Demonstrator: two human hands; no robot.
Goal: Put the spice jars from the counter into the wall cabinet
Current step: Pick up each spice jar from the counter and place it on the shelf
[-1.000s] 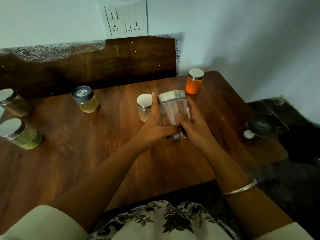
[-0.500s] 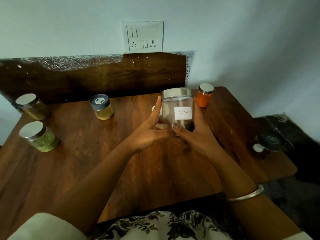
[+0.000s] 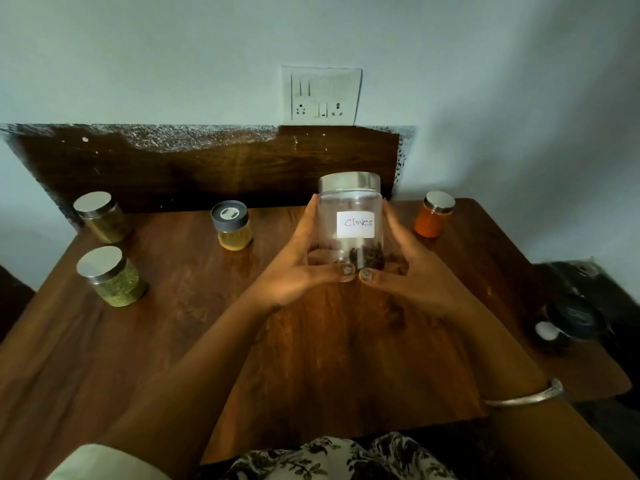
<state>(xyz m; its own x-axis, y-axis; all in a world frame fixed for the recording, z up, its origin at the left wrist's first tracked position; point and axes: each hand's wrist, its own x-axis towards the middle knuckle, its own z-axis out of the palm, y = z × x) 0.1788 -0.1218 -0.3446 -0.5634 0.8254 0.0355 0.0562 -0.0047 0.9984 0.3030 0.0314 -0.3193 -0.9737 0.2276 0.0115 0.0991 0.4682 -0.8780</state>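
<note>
The wooden desk (image 3: 311, 348) carries the other spice jars (image 3: 110, 277) well apart along its far and left edges, likely so each lifts out cleanly. Over its far middle we hold the cloves jar (image 3: 349, 202) upright, label (image 3: 356, 224) toward us, probably to read it. Left grip (image 3: 298, 268) and right grip (image 3: 415, 271) clasp its sides, thumbs (image 3: 347, 270) together at the near base, steadying its weight.

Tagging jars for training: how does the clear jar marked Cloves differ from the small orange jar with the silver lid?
The clear Cloves jar is held between left hand and right hand; the orange jar stands on the wooden table. The Cloves jar is nearly empty and labelled; the orange jar looks full, no label showing. Both upright, silver lids.
</note>
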